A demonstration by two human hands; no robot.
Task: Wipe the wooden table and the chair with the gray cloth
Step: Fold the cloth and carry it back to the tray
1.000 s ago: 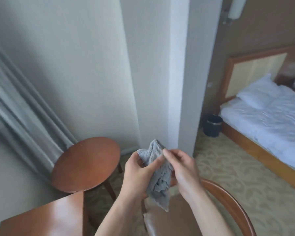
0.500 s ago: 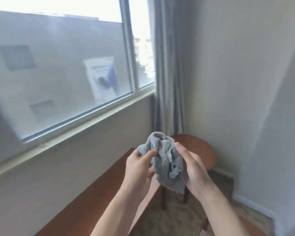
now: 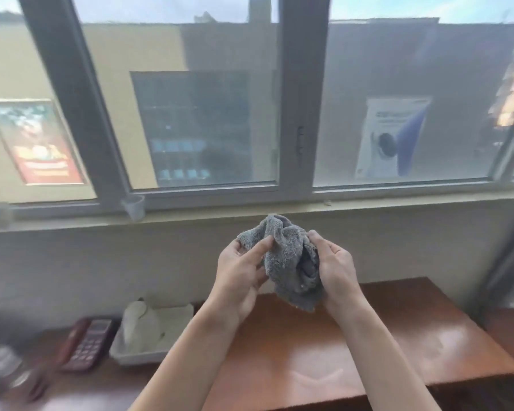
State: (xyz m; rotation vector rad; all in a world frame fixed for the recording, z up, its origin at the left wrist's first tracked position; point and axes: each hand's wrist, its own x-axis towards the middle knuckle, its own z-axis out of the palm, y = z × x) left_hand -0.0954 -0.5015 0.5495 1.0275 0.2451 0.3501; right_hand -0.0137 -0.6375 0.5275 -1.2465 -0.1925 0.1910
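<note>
gray cloth (image 3: 288,262) bunched btwn left hand (image 3: 241,274) & right hand (image 3: 334,268) fingers

Both hands raised together, left hand (image 3: 240,274) and right hand (image 3: 334,269) gripping inward, forearms converging.

Two hands, left (image 3: 240,280) and right (image 3: 336,272). One gray cloth (image 3: 288,262), bunched between them. One wooden bench (image 3: 383,345). One telephone (image 3: 86,344). One pale tissue box (image 3: 152,333). One small plastic cup (image 3: 134,206) on the one windowsill (image 3: 368,204). Two posters outside: one red (image 3: 34,143), one white and blue (image 3: 390,137).
</note>
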